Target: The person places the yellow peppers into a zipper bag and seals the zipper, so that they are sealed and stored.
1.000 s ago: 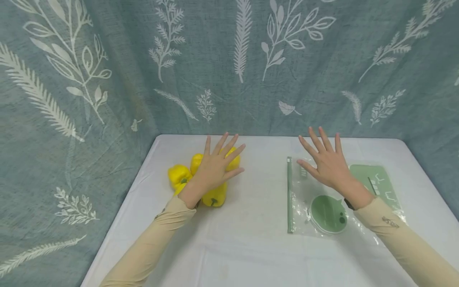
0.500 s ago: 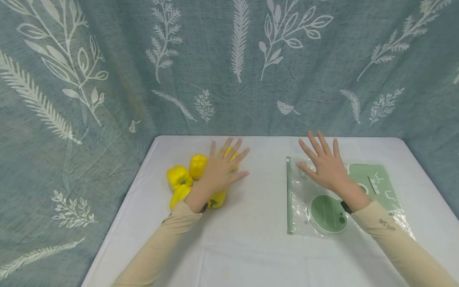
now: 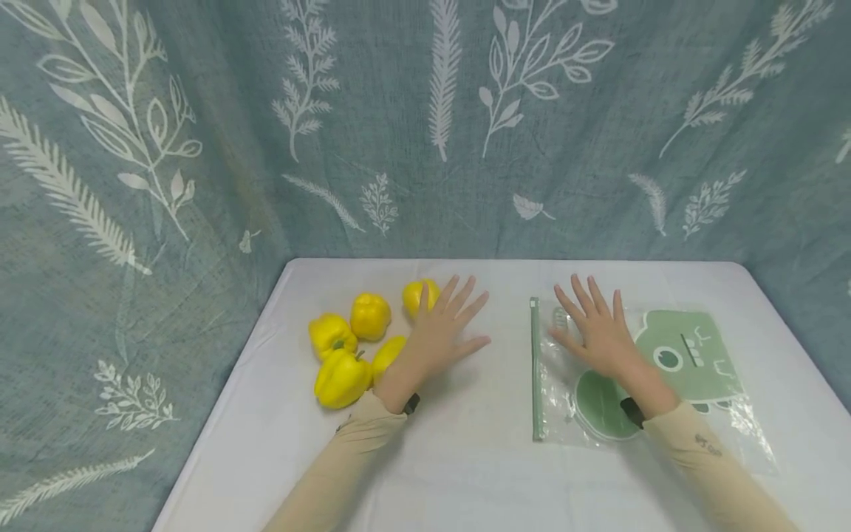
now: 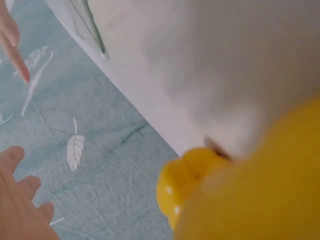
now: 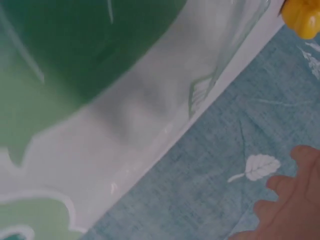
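In the head view my left hand (image 3: 431, 341) is spread with straight fingers beside a group of yellow bell peppers. It overlaps one partly hidden pepper (image 3: 387, 356) and the edge of the far pepper (image 3: 420, 297). Other peppers lie to its left: a front one (image 3: 342, 378), a left one (image 3: 331, 336) and a back one (image 3: 370, 316). My right hand (image 3: 601, 340), fingers also spread, is above a clear zip bag (image 3: 555, 414) with a green cartoon print (image 3: 688, 347). The left wrist view has a yellow pepper (image 4: 175, 190) close up. Neither hand holds anything.
A white cloth (image 3: 479, 473) covers the table. Behind it and on the left hangs a blue-green curtain (image 3: 399, 185) with white leaf patterns. The bag's green zip strip (image 3: 536, 369) faces the table's middle.
My left hand has moved right and toward me, uncovering more of the peppers. My right hand has come slightly nearer to me over the bag. Peppers and bag stay in place.
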Demonstrator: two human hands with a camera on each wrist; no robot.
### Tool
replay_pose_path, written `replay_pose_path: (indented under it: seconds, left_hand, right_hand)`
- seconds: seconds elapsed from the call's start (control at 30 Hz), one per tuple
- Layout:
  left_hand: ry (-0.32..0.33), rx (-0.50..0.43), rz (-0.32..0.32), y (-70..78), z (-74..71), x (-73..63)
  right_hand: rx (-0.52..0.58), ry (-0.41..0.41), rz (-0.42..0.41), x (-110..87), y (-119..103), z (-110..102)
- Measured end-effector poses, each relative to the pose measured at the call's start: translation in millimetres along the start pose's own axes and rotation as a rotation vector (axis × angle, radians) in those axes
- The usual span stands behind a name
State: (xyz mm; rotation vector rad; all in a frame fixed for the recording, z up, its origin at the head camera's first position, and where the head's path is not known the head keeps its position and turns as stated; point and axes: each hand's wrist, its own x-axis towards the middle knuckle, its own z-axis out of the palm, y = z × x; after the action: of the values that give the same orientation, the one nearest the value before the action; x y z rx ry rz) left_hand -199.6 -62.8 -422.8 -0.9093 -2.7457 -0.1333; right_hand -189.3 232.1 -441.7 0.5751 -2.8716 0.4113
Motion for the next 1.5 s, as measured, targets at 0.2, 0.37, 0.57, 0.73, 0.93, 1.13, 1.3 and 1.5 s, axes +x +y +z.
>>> replay_pose_path:
  seconds: [0.2, 0.37, 0.57, 0.73, 0.93, 1.13, 1.3, 1.5]
  left_hand:
    - [-0.053, -0.049, -0.012, 11.4, 11.3, -0.9]
    - [-0.124, -0.121, -0.031, 20.3, 21.0, -2.8]
    - [-0.186, -0.183, -0.038, 32.9, 30.5, -2.8]
    - [-0.257, -0.218, -0.022, 44.6, 39.9, -3.2]
    - [-0.329, -0.231, -0.028, 53.2, 46.5, -3.6]
    - [-0.378, -0.259, -0.023, 58.3, 50.7, -1.9]
    - [-0.400, -0.250, -0.021, 61.0, 53.9, -0.7]
    - [-0.457, -0.256, -0.005, 65.3, 57.7, 3.4]
  right_hand:
    - [0.047, -0.088, 0.059, -7.9, -3, 12]
    - [0.081, -0.140, 0.080, -12.6, -7, 20]
    - [0.085, -0.166, 0.079, -15.8, -9, 26]
    - [0.095, -0.190, 0.070, -20.4, -9, 31]
    - [0.133, -0.234, 0.089, -24.3, -6, 36]
    - [0.189, -0.277, 0.107, -28.5, -1, 38]
    - [0.217, -0.297, 0.095, -27.4, 0, 35]
    - [0.247, -0.326, 0.089, -27.2, -4, 30]
